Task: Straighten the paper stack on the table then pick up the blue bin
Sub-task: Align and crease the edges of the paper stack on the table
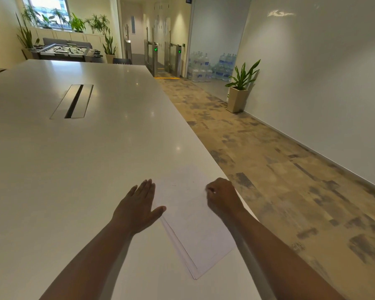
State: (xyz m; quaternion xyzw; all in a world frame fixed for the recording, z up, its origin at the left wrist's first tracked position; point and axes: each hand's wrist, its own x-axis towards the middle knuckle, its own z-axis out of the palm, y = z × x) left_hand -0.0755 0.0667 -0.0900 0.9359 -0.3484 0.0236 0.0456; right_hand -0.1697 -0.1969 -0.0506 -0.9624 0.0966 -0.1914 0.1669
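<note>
Fingers (pixel 146 187) straight beside paper stack (pixel 195 224); right hand (pixel 222 197) curled.

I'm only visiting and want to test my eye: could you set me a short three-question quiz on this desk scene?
1. True or false: the left hand lies flat with straight fingers at the left edge of the paper stack.
2. The right hand is: A) flat, B) curled, on the stack's right side, C) lifted high above the table.
3. Which task item is not in view?

Key: 1 true. 2 B. 3 the blue bin; only the white table, potted plant and water bottles show.
</note>
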